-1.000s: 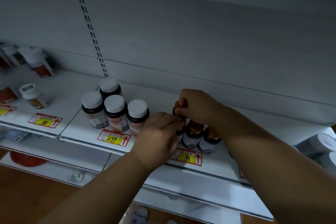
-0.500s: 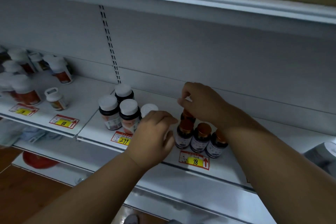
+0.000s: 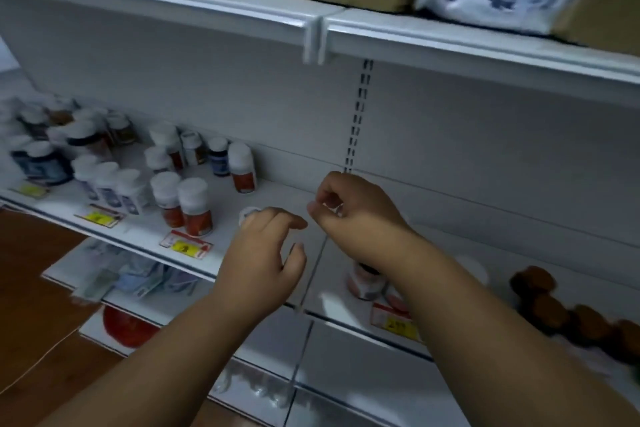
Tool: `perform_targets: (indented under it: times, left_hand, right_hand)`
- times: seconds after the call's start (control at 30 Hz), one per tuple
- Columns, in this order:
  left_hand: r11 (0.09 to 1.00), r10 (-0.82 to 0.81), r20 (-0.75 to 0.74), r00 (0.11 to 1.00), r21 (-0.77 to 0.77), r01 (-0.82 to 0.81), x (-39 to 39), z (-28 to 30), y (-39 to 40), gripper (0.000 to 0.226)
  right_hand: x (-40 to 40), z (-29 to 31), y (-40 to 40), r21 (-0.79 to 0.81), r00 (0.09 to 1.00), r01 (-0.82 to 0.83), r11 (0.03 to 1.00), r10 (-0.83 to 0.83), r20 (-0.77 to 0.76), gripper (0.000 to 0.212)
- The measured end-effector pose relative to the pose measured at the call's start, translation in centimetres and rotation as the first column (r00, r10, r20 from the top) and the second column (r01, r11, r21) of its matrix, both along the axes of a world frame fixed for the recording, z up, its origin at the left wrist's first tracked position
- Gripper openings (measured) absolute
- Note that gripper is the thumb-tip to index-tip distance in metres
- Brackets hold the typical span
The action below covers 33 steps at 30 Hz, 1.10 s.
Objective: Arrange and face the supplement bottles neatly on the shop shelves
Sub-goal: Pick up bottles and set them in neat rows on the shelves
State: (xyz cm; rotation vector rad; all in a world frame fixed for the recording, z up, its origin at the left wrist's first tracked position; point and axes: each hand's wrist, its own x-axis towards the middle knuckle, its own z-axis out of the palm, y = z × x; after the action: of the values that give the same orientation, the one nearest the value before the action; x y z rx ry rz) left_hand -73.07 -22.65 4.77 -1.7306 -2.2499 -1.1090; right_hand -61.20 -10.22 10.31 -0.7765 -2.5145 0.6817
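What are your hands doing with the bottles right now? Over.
Left hand open, holding nothing. Right hand curled, grip unclear through blur. Small white-capped bottle just behind left fingers. Red-labelled bottle partly hidden under right wrist. Nothing blocking.

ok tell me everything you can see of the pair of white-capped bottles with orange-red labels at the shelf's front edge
The pair of bottles stands upright, side by side and touching, at the front edge of the white shelf, just behind a yellow price tag. Each has a wide white cap and an orange-red lower label, apparently plastic. Neither hand touches them. Label print is too blurred to read.
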Motion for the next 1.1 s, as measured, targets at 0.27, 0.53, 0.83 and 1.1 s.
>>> perform_targets:
  times: [0.27,0.53,0.83,1.1]
  left_hand:
    - [0.997,0.049,0.028,0.998,-0.067,-0.048,-10.6,0.6,-1.1,0.028]
    - [0.990,0.073,-0.012,0.997,-0.117,-0.074,-16.5,0.7,-1.3,0.030]
    - [0.994,-0.109,0.012,0.994,-0.028,0.109,-25.0,0.9,-0.6,0.034]
    - [0.932,-0.279,0.346,0.896,-0.127,0.340,-30.1,1.8,3.0,0.056]
  right_hand:
    - [-11.3,-1.5,0.3,0.069,0.999,0.026,0.997,-0.027,0.021,0.022]
    - [-23.2,-3.8,6.2,0.102,0.957,-0.064,0.993,0.032,0.288,0.052]
    - [-25.8,-3.8,6.2,0.129,0.944,0.209,0.969,-0.235,0.234,0.027]
    - [-24.1,2.4,1.0,-0.233,0.883,0.338,0.912,-0.393,-0.258,0.017]
